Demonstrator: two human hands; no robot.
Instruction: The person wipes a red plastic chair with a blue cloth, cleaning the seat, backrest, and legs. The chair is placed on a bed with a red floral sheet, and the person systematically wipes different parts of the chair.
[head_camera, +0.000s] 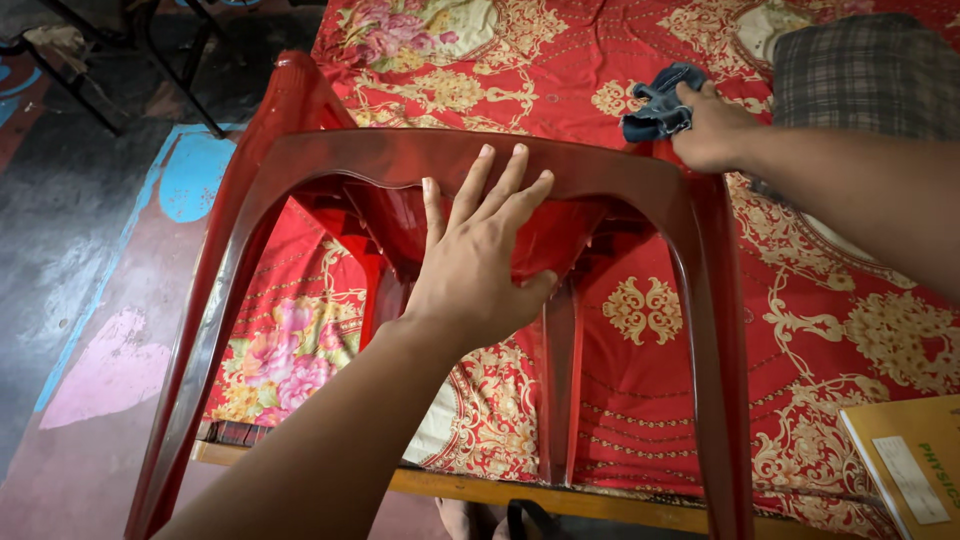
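Note:
A dark red plastic chair (300, 160) lies tipped against a bed, its legs pointing towards me. My left hand (480, 255) rests flat with fingers spread on the underside of the chair's seat, thumb hooked under the edge. My right hand (712, 128) presses a crumpled dark blue cloth (658, 105) against the far right corner of the chair, fingers closed around the cloth.
The bed wears a red sheet with gold and floral patterns (820, 300). A grey checked pillow (865, 75) sits at the top right. A yellow book (915, 470) lies at the lower right. Painted floor (90, 300) and black metal legs (150, 50) are at left.

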